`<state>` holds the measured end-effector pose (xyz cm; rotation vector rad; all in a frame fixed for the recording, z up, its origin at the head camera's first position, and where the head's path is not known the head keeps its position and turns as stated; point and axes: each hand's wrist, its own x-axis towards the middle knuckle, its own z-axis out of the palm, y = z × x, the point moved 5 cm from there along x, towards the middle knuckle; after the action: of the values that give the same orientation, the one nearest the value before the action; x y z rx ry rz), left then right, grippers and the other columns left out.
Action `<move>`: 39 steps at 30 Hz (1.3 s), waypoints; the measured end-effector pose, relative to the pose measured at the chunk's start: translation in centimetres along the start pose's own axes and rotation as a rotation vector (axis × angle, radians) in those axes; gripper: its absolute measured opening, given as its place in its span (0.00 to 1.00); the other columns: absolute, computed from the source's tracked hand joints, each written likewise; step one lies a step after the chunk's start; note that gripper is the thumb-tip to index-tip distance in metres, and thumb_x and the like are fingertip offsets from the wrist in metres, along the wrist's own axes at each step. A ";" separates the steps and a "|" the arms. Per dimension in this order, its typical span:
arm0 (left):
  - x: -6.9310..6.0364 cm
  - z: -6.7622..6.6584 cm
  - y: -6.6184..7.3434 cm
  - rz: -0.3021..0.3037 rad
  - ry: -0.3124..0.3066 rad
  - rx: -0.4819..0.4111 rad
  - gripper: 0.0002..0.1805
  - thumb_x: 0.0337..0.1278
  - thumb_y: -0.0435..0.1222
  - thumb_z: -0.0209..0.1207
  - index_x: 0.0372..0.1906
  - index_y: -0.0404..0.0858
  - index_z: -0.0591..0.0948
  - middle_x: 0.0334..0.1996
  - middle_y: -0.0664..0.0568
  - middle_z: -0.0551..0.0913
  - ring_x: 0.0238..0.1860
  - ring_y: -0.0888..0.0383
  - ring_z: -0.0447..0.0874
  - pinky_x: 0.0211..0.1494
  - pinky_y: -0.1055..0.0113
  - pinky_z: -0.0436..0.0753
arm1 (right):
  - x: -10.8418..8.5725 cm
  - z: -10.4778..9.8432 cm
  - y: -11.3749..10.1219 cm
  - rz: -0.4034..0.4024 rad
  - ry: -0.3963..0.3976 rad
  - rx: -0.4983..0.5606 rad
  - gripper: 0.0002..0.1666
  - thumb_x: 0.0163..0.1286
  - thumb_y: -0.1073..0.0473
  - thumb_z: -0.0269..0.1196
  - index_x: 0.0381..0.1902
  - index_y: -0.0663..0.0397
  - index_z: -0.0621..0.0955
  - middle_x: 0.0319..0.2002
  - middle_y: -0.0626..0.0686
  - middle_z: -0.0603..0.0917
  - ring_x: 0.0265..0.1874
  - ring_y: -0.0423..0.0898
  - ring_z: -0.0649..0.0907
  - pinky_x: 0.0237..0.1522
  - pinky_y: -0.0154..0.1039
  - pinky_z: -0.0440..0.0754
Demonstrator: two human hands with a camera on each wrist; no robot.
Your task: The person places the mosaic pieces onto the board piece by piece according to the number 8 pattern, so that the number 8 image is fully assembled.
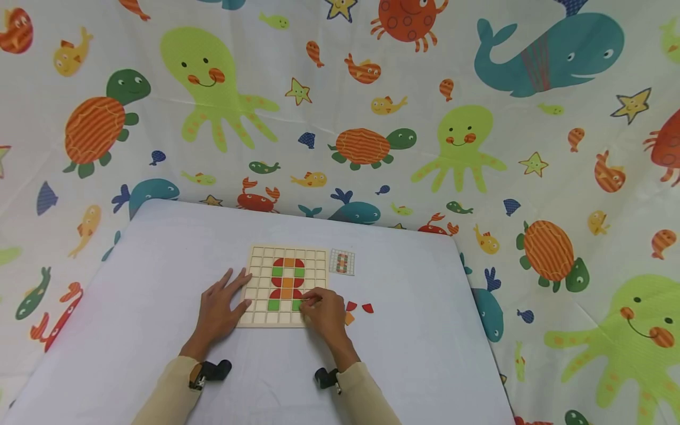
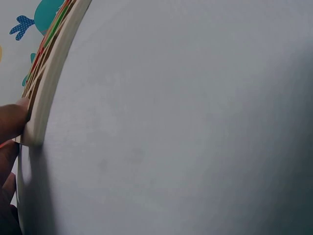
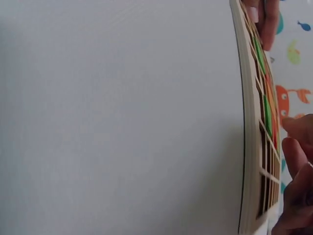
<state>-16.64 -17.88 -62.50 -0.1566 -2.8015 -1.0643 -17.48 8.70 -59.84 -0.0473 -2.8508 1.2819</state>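
A square wooden grid board (image 1: 281, 323) lies on the table, with red, orange and green tiles set in its middle columns. My left hand (image 1: 216, 307) rests at the board's left side, fingers spread, with the thumb and fingertips touching its edge. In the left wrist view, the left thumb (image 2: 12, 120) lies over the board's rim. Over the lower right of the pattern, my right hand (image 1: 326, 313) has its thumb and index finger bent close together beside a green tile (image 1: 296, 305). Whether a piece sits between those fingertips is hidden.
A small printed pattern card (image 1: 349, 263) lies by the board's upper right. Right of my right hand are a loose red piece (image 1: 368, 308), another red piece (image 1: 351, 306) and an orange piece (image 1: 349, 319). A sea-animal printed cloth (image 1: 329, 106) hangs behind the white table (image 1: 425, 354).
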 end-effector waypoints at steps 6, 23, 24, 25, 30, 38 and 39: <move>0.0 0.2 -0.2 0.012 0.012 0.000 0.35 0.64 0.35 0.68 0.76 0.40 0.74 0.80 0.39 0.69 0.84 0.32 0.55 0.76 0.29 0.56 | 0.0 -2.5 1.4 0.032 0.022 0.056 0.08 0.62 0.59 0.78 0.38 0.41 0.92 0.27 0.41 0.86 0.25 0.38 0.75 0.25 0.32 0.69; 0.0 0.1 -0.1 -0.003 -0.004 0.013 0.36 0.65 0.35 0.69 0.77 0.41 0.73 0.81 0.40 0.68 0.84 0.33 0.54 0.77 0.30 0.55 | 0.3 -8.2 7.1 0.117 0.101 -0.063 0.12 0.58 0.63 0.81 0.38 0.43 0.93 0.35 0.46 0.87 0.34 0.43 0.82 0.33 0.38 0.79; 0.0 0.1 -0.1 -0.002 -0.004 0.013 0.36 0.65 0.35 0.69 0.77 0.41 0.73 0.80 0.40 0.68 0.84 0.33 0.54 0.77 0.29 0.55 | 0.3 -8.3 7.2 0.114 0.097 -0.081 0.11 0.58 0.62 0.81 0.38 0.43 0.93 0.36 0.47 0.87 0.35 0.43 0.83 0.35 0.38 0.79; 0.0 0.1 -0.1 -0.003 -0.006 0.014 0.36 0.65 0.35 0.68 0.77 0.41 0.73 0.81 0.40 0.68 0.84 0.33 0.54 0.77 0.30 0.55 | 0.2 -8.3 7.3 0.112 0.093 -0.096 0.11 0.58 0.62 0.81 0.38 0.43 0.93 0.37 0.47 0.87 0.36 0.43 0.83 0.36 0.38 0.79; 0.0 0.0 -0.2 -0.006 -0.011 0.014 0.36 0.65 0.36 0.68 0.77 0.41 0.73 0.81 0.40 0.67 0.84 0.33 0.54 0.77 0.31 0.55 | 0.3 -8.1 7.6 0.123 0.069 -0.153 0.09 0.58 0.60 0.81 0.37 0.44 0.92 0.36 0.47 0.85 0.36 0.43 0.81 0.36 0.38 0.77; -0.1 0.3 -0.5 0.000 -0.010 0.014 0.36 0.65 0.37 0.68 0.77 0.41 0.73 0.81 0.40 0.67 0.84 0.32 0.54 0.76 0.29 0.55 | 0.3 -8.0 7.3 0.115 0.058 -0.115 0.12 0.61 0.62 0.79 0.35 0.43 0.86 0.30 0.44 0.86 0.33 0.42 0.81 0.35 0.38 0.76; -0.1 0.4 -0.5 -0.001 -0.010 0.012 0.36 0.65 0.36 0.68 0.77 0.41 0.73 0.81 0.39 0.67 0.84 0.32 0.54 0.76 0.29 0.55 | 0.3 -7.9 7.1 0.105 0.066 -0.100 0.11 0.62 0.62 0.79 0.35 0.43 0.87 0.30 0.44 0.86 0.32 0.41 0.80 0.34 0.37 0.76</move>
<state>-16.70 -18.01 -63.11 -0.1599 -2.8171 -1.0491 -17.39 19.37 -59.91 -0.2391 -2.8885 1.1300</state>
